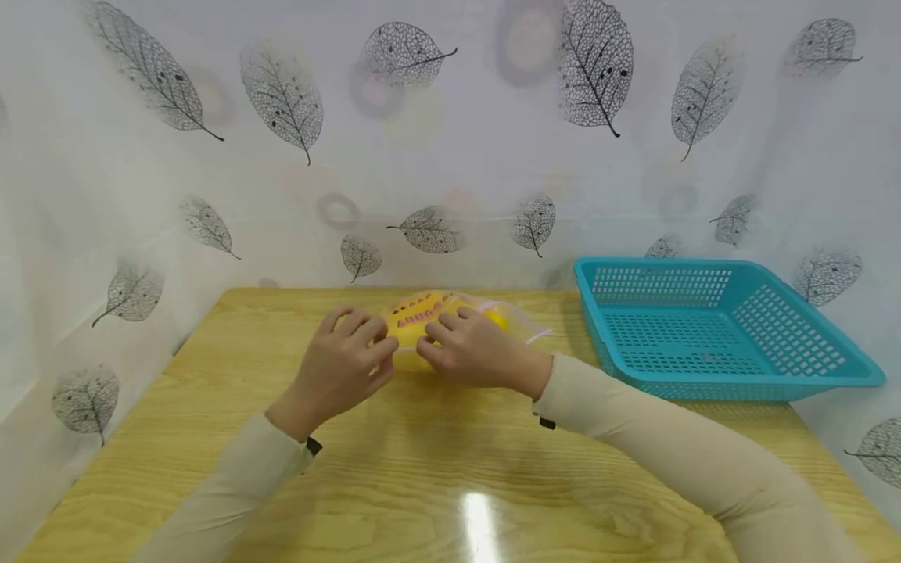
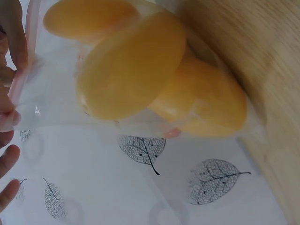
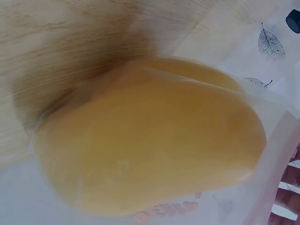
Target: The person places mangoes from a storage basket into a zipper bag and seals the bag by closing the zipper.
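Note:
A clear zip bag (image 1: 521,319) with pink lettering and a pinkish zip strip (image 2: 32,42) lies near the back of the wooden table. Inside it are several smooth yellow-orange oval fruits (image 2: 131,65), which look like mangoes. In the right wrist view one large fruit (image 3: 154,140) fills most of the picture, behind the film. My left hand (image 1: 345,363) pinches the near edge of the bag at its left end. Close beside it, my right hand (image 1: 475,348) grips that same edge, its fingers bent over the strip. Fingertips are partly hidden in both wrist views.
A blue perforated plastic basket (image 1: 676,336) stands at the right rear of the table (image 1: 394,485). Behind the table hangs a pale backdrop (image 1: 457,156) printed with leaves, which continues along the left side.

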{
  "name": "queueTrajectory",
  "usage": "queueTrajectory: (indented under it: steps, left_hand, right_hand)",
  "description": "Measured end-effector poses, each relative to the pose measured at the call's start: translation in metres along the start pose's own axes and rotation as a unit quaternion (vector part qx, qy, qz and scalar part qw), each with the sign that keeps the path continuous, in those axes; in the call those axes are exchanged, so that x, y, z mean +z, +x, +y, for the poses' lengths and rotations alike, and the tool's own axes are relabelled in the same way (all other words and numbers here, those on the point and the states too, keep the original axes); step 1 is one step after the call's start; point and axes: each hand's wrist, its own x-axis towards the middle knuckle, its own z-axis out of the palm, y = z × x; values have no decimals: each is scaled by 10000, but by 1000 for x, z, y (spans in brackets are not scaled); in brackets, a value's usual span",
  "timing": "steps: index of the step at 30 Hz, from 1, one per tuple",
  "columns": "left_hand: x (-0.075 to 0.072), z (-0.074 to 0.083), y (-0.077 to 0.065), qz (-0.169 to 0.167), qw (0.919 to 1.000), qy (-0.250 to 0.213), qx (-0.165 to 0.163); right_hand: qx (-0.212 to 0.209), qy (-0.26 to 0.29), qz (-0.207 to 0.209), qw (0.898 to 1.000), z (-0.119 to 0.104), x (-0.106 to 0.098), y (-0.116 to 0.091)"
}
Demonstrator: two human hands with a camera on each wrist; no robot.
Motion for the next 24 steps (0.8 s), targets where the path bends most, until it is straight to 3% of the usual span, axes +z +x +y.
queueTrajectory:
  steps: [9,16,24]
  left_hand:
    - [-1,-6,-5,98,9999,31,23]
    - [-2,-3,-6,-103,9990,-165,-390]
    - [-5,-1,-5,-559,9929,-510,-914]
  right_hand:
    - [-311,-254,9,9992,13,-4,-11]
    - [-87,133,-203,9997,18,-7,-22]
    - [228,537,-476,9972,21,-11,-31]
